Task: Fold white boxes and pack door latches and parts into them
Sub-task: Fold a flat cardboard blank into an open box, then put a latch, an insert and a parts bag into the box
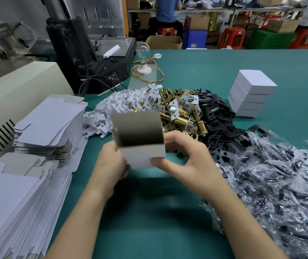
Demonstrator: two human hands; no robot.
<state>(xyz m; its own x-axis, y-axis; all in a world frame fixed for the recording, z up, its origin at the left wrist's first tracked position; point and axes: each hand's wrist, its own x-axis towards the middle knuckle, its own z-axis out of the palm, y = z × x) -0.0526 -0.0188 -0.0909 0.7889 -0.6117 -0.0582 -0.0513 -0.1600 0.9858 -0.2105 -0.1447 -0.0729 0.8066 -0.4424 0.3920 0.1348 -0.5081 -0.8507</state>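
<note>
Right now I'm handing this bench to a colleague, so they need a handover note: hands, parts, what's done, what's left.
Left hand and right hand together hold one white box, open end up, nothing visible inside.
Flat box blanks are stacked at the left. Behind the box lie white inserts, brass latches, black plates; bagged parts at the right.
Done: closed boxes stacked far right.
Left: finish this box, fill it, close it, carry on.
</note>
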